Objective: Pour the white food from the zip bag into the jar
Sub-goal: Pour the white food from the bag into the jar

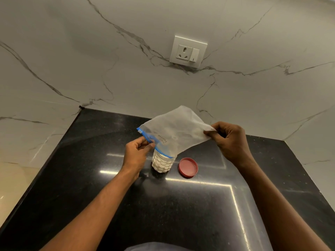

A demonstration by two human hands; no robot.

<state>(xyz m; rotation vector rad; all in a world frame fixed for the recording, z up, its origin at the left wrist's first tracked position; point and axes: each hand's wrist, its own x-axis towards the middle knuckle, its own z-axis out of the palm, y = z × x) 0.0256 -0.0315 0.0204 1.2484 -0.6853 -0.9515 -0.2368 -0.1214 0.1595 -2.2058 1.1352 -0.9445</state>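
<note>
The blue zip edge of the zip bag (174, 134) is pinched between thumb and fingers of the left hand (136, 153), and its far bottom corner is pinched and lifted by the right hand (231, 140). The bag is tilted mouth-down over the jar (161, 163), which stands on the black desk (90, 187) nearly full of white food (160, 164). The film is judged limp, light and slippery, best held at seam and corner. A red lid (188, 167) lies just beside the jar.

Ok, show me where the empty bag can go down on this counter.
Bare counter lies left of the jar, and in front between the forearms. Crowded only around the jar and red lid, under the zip bag.
</note>
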